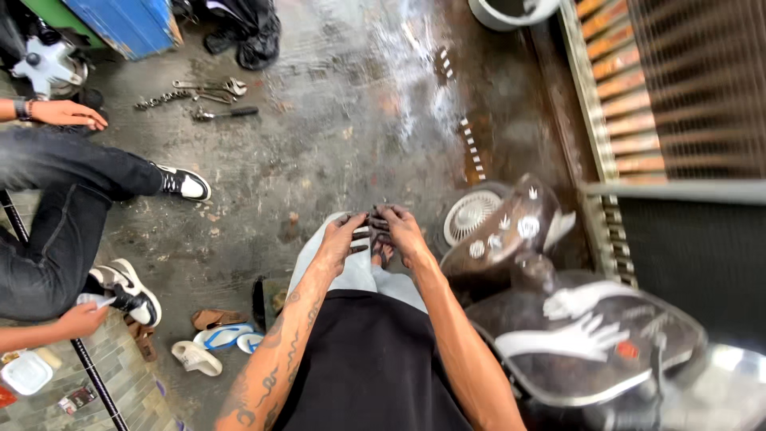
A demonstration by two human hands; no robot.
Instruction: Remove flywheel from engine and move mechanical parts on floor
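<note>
We bring both hands together over our knees, the left hand (341, 239) and the right hand (403, 231) closed on a small dark ridged part (375, 231) pinched between the greasy fingers; what kind of part it is, we cannot tell; it sits above the grey trouser legs (359, 271), just left of a round white fan grille (471, 215) and a dark machine cover (511, 235); wrenches (209, 92) lie well apart on the wet concrete floor (319, 144); at the left another person's black-and-white shoe (183, 183) rests near sandals (215, 339).
</note>
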